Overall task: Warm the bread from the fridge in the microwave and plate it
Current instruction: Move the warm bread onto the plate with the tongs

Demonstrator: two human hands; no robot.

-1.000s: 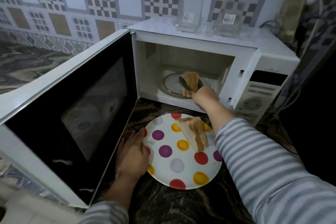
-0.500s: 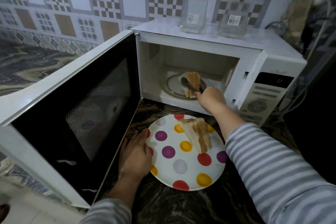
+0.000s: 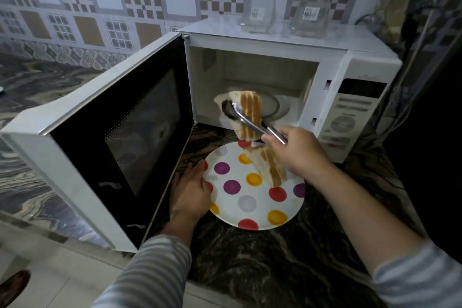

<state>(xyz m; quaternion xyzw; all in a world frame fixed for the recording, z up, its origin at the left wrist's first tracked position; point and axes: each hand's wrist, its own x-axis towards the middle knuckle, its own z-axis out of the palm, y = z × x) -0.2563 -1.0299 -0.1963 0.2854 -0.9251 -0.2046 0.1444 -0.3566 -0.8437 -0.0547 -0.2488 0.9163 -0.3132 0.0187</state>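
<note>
Two stacks of bread slices are seen in the head view. One stack (image 3: 250,114) is clamped in metal tongs (image 3: 252,122) and is held in the air in front of the open microwave (image 3: 350,75), above the far edge of the plate (image 3: 250,204). The second stack (image 3: 271,167) is found lying on the polka-dot plate, partly hidden behind the right hand (image 3: 300,151). The tongs are gripped by the right hand, with fingers and thumb curled round the handles. The left hand (image 3: 191,192) is laid flat on the dark marbled counter (image 3: 262,257), fingers straight and close together, touching the plate's left rim. The microwave door (image 3: 112,142) is swung fully open to the left. The glass turntable (image 3: 273,107) is visible inside the cavity behind the lifted bread. Two clear glass containers (image 3: 260,11) with labels are noted on top of the microwave. Striped sleeves are worn on both arms
</note>
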